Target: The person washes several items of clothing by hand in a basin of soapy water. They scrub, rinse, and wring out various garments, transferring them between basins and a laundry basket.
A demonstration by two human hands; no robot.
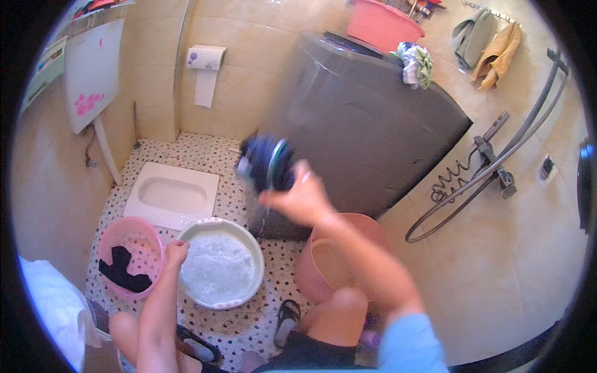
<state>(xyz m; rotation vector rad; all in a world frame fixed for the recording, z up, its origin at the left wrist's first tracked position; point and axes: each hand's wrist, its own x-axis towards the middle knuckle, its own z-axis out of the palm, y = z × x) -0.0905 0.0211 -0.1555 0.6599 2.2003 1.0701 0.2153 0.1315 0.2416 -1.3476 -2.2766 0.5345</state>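
The right hand (298, 198) is closed around a dark wet garment (267, 163), lifted in front of the grey washing machine (367, 118), above and right of the white basin (221, 262). The left hand (176, 251) grips that basin's left rim, nearer the soapy water.

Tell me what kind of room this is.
Most likely a home bathroom used for hand laundry: a white squat toilet set in the speckled floor, a grey top-loading washing machine, and a white basin of soapy water gripped by the left hand, while the right hand lifts dark wet clothing.
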